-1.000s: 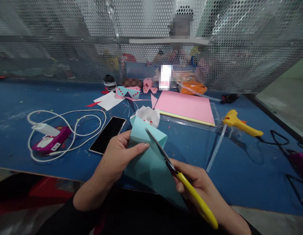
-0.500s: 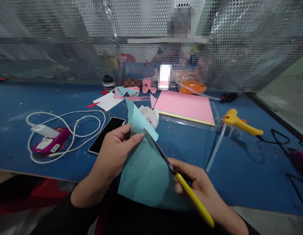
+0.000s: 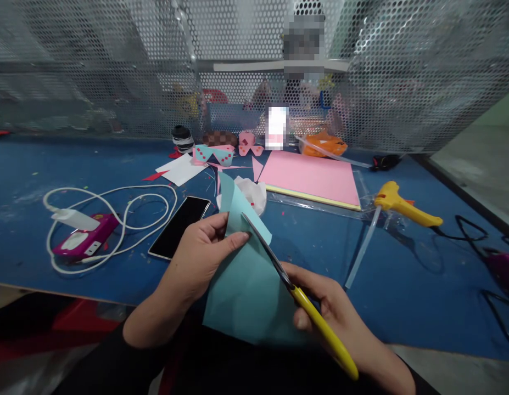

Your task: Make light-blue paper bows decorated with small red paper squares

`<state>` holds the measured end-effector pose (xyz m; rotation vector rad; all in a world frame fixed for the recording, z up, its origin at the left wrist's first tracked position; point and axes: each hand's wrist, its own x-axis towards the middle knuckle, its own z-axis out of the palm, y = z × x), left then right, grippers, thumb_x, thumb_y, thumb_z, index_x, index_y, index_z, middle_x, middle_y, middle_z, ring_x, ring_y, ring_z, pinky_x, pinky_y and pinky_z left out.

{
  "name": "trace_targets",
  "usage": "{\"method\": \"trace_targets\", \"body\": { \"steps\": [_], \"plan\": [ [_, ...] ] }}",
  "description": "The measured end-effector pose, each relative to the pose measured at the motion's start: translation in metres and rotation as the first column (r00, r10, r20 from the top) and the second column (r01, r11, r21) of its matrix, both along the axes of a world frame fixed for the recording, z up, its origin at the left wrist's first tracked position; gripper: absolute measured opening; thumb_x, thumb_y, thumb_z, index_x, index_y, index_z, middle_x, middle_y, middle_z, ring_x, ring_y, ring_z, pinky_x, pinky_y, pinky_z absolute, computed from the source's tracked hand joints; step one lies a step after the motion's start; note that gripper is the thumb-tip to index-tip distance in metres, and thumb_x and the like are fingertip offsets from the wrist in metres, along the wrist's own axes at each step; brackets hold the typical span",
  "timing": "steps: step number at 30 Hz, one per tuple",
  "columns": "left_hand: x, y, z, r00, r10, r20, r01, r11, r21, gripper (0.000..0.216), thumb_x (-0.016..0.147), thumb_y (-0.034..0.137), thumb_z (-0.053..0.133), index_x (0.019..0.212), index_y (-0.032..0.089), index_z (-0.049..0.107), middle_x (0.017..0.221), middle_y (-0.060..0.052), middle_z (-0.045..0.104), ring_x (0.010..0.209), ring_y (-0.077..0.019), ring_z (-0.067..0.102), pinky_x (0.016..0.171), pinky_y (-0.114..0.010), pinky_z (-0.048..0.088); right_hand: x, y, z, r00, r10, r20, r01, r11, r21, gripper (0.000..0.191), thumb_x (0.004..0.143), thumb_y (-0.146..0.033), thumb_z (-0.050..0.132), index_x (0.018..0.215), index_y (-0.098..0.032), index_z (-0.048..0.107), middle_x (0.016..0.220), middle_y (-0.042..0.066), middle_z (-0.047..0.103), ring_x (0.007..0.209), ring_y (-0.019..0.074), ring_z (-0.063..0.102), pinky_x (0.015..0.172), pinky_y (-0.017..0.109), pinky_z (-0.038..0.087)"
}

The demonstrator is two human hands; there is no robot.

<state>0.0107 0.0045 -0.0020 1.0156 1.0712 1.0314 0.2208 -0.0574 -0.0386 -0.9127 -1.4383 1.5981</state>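
Note:
A light-blue sheet of paper (image 3: 246, 296) hangs over the table's near edge, its upper part partly cut and curling up. My left hand (image 3: 205, 252) pinches it at the left side, thumb on top beside the cut. My right hand (image 3: 332, 307) grips yellow-handled scissors (image 3: 320, 326), whose blades lie across the paper with the tip close to my left thumb. Behind the paper sits a crumpled white piece (image 3: 254, 195) with small red bits on it. A dark-screened phone (image 3: 182, 224) rests just left of my left hand.
Stacked pink sheets (image 3: 312, 178) lie beyond the scissors. To the right is a yellow glue gun (image 3: 406, 206) with a clear stick. At left, a purple power strip (image 3: 87, 238) carries a looping white cable (image 3: 155, 192). Decorated paper shapes (image 3: 215, 155) stand before a perforated metal screen (image 3: 114, 71).
The blue sheet and my left hand have shifted slightly to the right. The scissors' tip sits slightly farther along the paper's cut area, while my right hand has barely moved.

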Motion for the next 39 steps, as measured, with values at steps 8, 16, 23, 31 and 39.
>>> {"method": "trace_targets", "body": {
  "steps": [8,16,23,31,39],
  "plan": [
    [0.0002,-0.0004,-0.0019,1.0,0.007,0.001,-0.007,1.0,-0.005,0.031,0.067,0.023,0.087,0.098,0.023,0.08,0.078,0.0,0.077,0.068,-0.0139,0.068,0.062,-0.021,0.056,-0.0011,0.0016,-0.001,0.997,-0.043,0.062,0.043,0.999,-0.001,0.043,0.08,-0.06,0.07,0.104,-0.026,0.075,0.076,-0.001,0.06,0.07,0.0147,0.053,0.062,0.024,0.049],
    [-0.0005,-0.0006,-0.0037,1.0,0.007,-0.011,-0.006,1.0,0.013,0.026,0.072,0.029,0.085,0.097,0.024,0.079,0.079,0.0,0.076,0.067,-0.0123,0.067,0.062,-0.02,0.055,-0.0008,0.0041,-0.0008,0.99,-0.066,0.123,0.061,0.997,0.04,0.039,0.081,-0.058,0.07,0.098,-0.023,0.075,0.078,0.0,0.059,0.07,0.0135,0.052,0.064,0.023,0.05],
    [-0.0001,0.0013,-0.0035,0.996,0.06,-0.068,-0.057,0.997,0.046,0.019,0.077,0.034,0.081,0.094,0.024,0.08,0.077,0.0,0.076,0.063,-0.0103,0.064,0.056,-0.017,0.051,0.0002,0.0007,-0.0065,0.996,-0.04,0.079,0.041,0.999,-0.013,0.046,0.081,-0.06,0.069,0.109,-0.024,0.072,0.075,-0.002,0.053,0.065,0.0113,0.048,0.058,0.022,0.047],
    [0.0031,0.0014,-0.0029,0.996,0.062,-0.071,-0.062,0.998,0.006,0.021,0.074,0.03,0.082,0.094,0.023,0.081,0.077,-0.001,0.077,0.066,-0.0128,0.066,0.06,-0.02,0.053,0.0009,-0.0001,-0.0023,1.0,-0.002,0.029,0.003,0.999,-0.032,0.065,0.074,-0.071,0.068,0.12,-0.025,0.067,0.083,0.0,0.052,0.069,0.0133,0.044,0.057,0.023,0.043],
    [0.005,0.0004,-0.0051,0.999,-0.004,-0.044,0.003,0.999,-0.032,0.022,0.073,0.029,0.082,0.094,0.022,0.081,0.077,-0.002,0.077,0.066,-0.013,0.066,0.061,-0.02,0.051,-0.0022,0.0034,-0.0024,1.0,-0.013,-0.013,0.013,1.0,-0.023,0.059,0.077,-0.064,0.071,0.118,-0.022,0.067,0.075,-0.003,0.048,0.064,0.0104,0.039,0.057,0.022,0.039]
  ]
}}
